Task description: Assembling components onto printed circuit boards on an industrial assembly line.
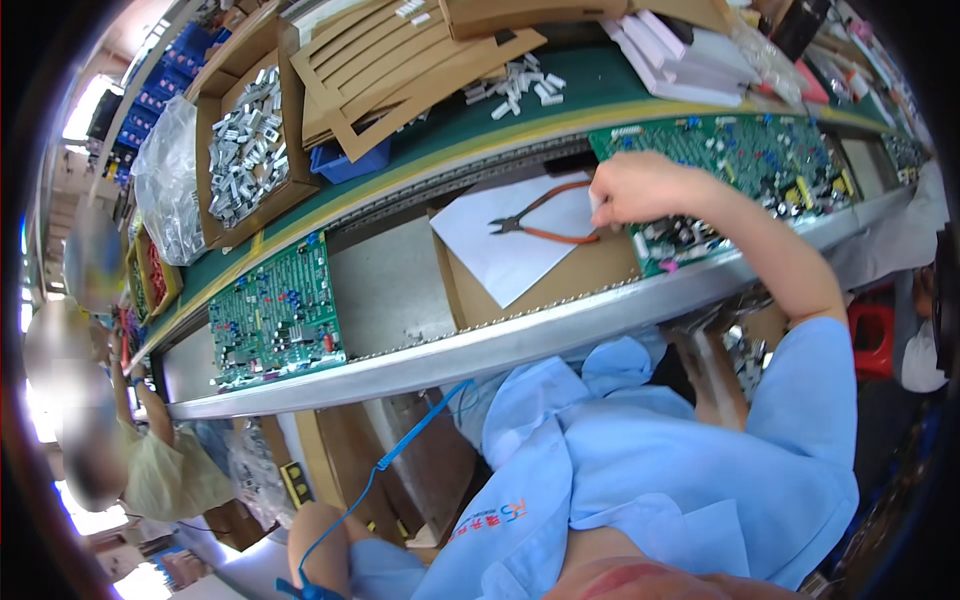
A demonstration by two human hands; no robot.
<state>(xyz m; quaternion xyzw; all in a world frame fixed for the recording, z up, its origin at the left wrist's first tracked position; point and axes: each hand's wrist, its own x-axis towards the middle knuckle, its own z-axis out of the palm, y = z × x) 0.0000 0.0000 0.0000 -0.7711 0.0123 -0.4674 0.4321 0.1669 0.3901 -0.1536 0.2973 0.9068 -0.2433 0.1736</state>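
Observation:
My right hand (645, 188) reaches over the left end of a large green circuit board (720, 150), its fingers curled closed. What they hold, if anything, is hidden. Just left of the fingers lies a pair of cutting pliers (545, 215) with orange handles, jaws pointing left. One handle end meets the hand's edge; I cannot tell whether it is gripped. Beneath the pliers is a white sheet of paper (490, 235) on a piece of cardboard (610, 263). My left hand is out of view; a blue coiled cord (400, 447) runs to the lower left.
Another green circuit board (275, 315) sits on the line at left, behind a metal front rail (480, 345). Across the line stand a cardboard box (290, 190) of small metal parts, a blue bin (350, 160) and slotted cardboard (400, 75). A co-worker (170, 465) is at far left.

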